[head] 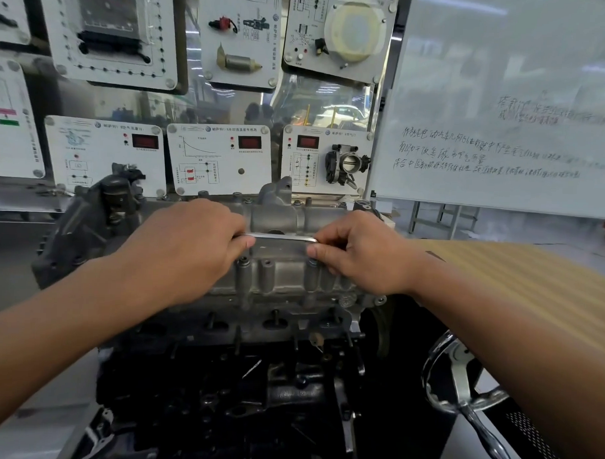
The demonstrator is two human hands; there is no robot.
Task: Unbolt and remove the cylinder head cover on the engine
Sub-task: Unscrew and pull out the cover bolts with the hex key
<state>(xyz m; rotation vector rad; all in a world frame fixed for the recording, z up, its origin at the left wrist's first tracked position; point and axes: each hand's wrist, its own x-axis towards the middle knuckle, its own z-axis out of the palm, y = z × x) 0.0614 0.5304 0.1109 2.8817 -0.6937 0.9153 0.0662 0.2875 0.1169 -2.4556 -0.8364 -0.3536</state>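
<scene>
The grey cylinder head cover point(278, 280) sits on top of the engine point(228, 364), at the centre of the frame, with upright bolt bosses along its near edge. A slim metal bar point(280, 236) lies level, running left to right just above the cover. The left hand point(187, 249) has its fingers curled round the bar's left end. The right hand point(365, 255) pinches the right end between thumb and fingers. What the bar joins to below cannot be told.

The dark lower part of the engine fills the bottom centre. A chrome handwheel point(460, 375) shows at lower right, and a wood-grain surface point(515, 271) lies at right. Behind the engine hang white training panels point(218, 157), one carrying a throttle body point(346, 162). A whiteboard point(504, 99) with handwriting fills the upper right.
</scene>
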